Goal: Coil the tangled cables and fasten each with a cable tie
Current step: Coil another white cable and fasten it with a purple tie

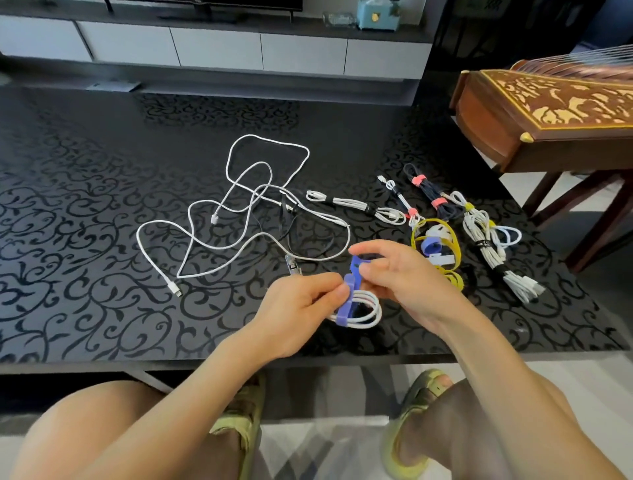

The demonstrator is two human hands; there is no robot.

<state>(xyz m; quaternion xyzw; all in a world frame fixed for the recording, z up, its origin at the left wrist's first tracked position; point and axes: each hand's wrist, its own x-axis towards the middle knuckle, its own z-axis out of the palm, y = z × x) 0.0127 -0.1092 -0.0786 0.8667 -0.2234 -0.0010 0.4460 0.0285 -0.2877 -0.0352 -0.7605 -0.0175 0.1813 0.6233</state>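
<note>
A white coil [364,310] hangs between the hands above the desk [102,205], banded by a blue tie [346,301]. The left hand [301,308] pinches coil and tie; the right hand [397,274], fingers curled, pinches the tie's end. Loose cables [260,205] lie beyond.

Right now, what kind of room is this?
Probably a home living room: low black patterned coffee table, long white cabinet behind it with a screen on top, wooden zither on a stand at right.
</note>
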